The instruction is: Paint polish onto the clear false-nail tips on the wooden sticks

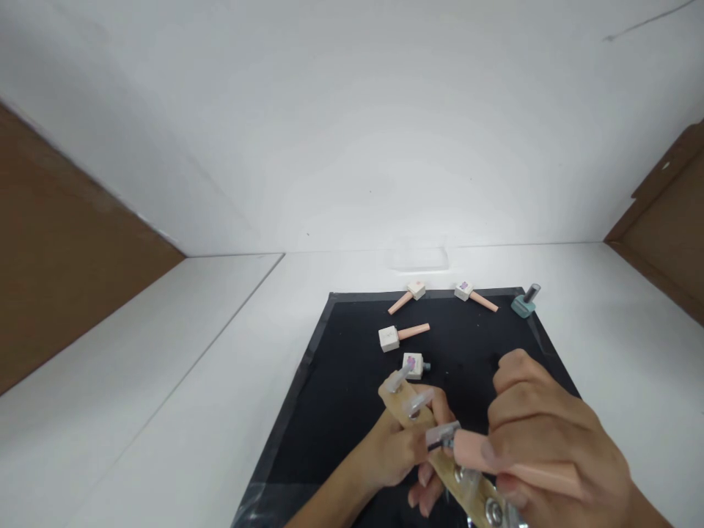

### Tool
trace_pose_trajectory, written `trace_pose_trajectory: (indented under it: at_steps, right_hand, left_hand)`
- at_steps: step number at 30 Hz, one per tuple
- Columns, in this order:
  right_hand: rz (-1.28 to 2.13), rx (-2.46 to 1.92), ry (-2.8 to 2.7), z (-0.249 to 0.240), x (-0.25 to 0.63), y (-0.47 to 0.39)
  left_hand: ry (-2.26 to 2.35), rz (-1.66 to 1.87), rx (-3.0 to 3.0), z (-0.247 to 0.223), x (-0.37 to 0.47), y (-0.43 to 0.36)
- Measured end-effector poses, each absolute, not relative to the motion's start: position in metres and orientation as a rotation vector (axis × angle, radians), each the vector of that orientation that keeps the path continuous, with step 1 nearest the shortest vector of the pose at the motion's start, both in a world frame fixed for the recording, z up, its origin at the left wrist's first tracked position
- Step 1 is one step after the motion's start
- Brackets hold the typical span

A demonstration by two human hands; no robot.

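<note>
My left hand (393, 451) is closed around a pale wooden nail-tip holder (404, 403), which slants from upper left to lower right. Clear false nail tips (418, 401) stick up along it on round metal mounts. In my right hand (550, 433) is a peach-coloured nail polish brush cap (517, 463), gripped between thumb and fingers. Its brush end meets one nail tip (441, 435) in the middle of the holder, where a dark patch shows. Just beyond the holder, an uncapped white polish bottle (412, 365) with a purple flower mark lies on the black mat (330, 411).
White bottles with peach caps lie at the mat's far side: one (416, 290), another (463, 291), and a nearer one (389, 338). A teal bottle (523, 306) with a grey cap is at the far right corner. Behind the mat sits a clear plastic tray (421, 259).
</note>
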State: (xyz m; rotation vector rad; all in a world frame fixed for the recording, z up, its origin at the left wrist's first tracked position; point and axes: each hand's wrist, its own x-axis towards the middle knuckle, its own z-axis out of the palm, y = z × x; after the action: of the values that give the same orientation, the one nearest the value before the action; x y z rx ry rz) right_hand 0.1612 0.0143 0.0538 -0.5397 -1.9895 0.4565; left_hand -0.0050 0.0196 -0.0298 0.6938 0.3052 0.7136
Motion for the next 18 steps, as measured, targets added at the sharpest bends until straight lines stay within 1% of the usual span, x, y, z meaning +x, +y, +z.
trace_pose_trajectory:
  at_steps: [5, 18]
  right_hand:
    - [0.444, -0.523, -1.893, 0.0529, 0.1602, 0.0146]
    - [0.468, -0.528, -1.918, 0.0534, 0.1588, 0.0151]
  left_hand:
    - [0.269, 0.700, 0.720, -0.0315, -0.0064, 0.0186]
    - [0.218, 0.724, 0.692, -0.0316, -0.0053, 0.0204]
